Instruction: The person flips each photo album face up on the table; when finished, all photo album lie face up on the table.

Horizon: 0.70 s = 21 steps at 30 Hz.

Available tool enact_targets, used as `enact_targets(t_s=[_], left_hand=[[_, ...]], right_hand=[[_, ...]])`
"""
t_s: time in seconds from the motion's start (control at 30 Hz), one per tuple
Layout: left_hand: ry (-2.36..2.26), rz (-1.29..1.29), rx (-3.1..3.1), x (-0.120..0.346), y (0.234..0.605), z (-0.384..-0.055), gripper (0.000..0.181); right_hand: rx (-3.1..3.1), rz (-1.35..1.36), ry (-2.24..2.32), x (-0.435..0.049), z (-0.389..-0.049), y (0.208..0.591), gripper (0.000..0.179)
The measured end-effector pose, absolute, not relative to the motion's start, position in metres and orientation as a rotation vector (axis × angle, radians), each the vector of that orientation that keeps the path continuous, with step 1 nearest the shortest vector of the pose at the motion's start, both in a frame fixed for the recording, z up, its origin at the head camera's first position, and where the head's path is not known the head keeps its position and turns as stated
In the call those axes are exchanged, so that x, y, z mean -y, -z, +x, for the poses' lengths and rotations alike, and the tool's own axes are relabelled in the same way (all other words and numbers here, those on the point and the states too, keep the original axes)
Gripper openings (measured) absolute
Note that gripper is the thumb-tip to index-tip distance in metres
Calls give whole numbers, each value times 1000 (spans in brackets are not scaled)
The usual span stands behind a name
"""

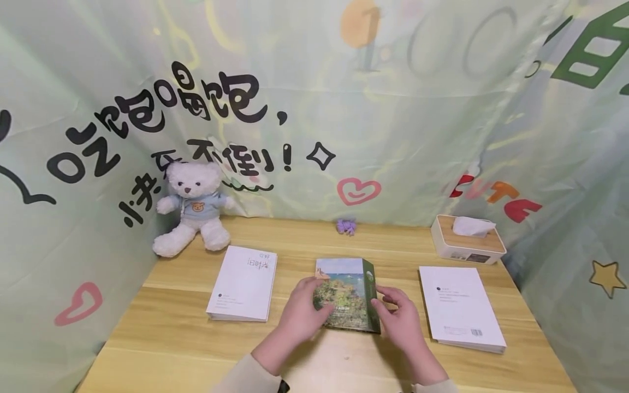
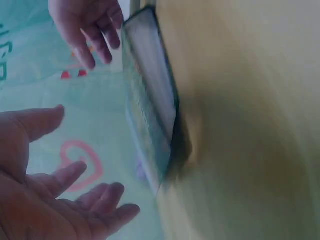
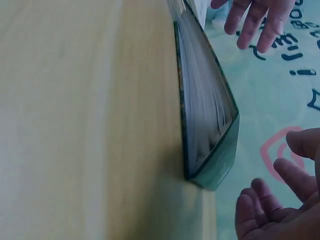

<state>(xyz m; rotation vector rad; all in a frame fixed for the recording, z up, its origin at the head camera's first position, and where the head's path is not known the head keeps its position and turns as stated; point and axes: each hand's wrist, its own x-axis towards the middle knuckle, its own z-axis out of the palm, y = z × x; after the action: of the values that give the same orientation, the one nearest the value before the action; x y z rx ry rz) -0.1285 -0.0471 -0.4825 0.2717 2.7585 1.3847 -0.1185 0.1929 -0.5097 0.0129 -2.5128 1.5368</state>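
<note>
In the middle of the light wooden table [image 1: 172,333], near the front edge, lies a green book with a painted landscape on its cover [image 1: 346,295]. The person's left hand [image 1: 300,311] is at the book's left side and the right hand [image 1: 400,316] is at its right side. From the head camera the fingers look as if they touch the book's edges. The wrist cameras show both hands with fingers spread and loose, and a gap between them and the book, so neither hand is gripping it. In the left wrist view the left hand [image 2: 45,195] is open with its palm up, and the book [image 2: 150,100] lies flat on the wood just past it. That picture is blurry. In the right wrist view the right hand [image 3: 280,200] is open too, beside the book's green spine [image 3: 220,155], and the white page edges show.

To the left of the green book lies a white book with small black writing [image 1: 243,284]. To the right lies another white book with a barcode [image 1: 459,305]. They are well apart from the green one.

At the far left corner sits a white teddy bear in a blue top [image 1: 194,207]. At the far edge in the middle is a small purple flower-like thing [image 1: 346,226]. At the far right stands a white tissue box with a wooden lid [image 1: 467,240]. A pale green cloth with black writing and pink hearts [image 1: 393,109] hangs behind and beside the table.
</note>
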Motion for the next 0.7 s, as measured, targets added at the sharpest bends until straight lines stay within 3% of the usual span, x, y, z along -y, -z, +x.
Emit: enact_targets(t_s=[0.33, 0.7], left_hand=[[-1249, 157, -2670, 25, 497, -126, 90], [-1233, 163, -2707, 22, 504, -131, 75]], right_hand=[[2650, -137, -1574, -199, -115, 521, 42], [2639, -118, -1588, -192, -120, 521, 44]])
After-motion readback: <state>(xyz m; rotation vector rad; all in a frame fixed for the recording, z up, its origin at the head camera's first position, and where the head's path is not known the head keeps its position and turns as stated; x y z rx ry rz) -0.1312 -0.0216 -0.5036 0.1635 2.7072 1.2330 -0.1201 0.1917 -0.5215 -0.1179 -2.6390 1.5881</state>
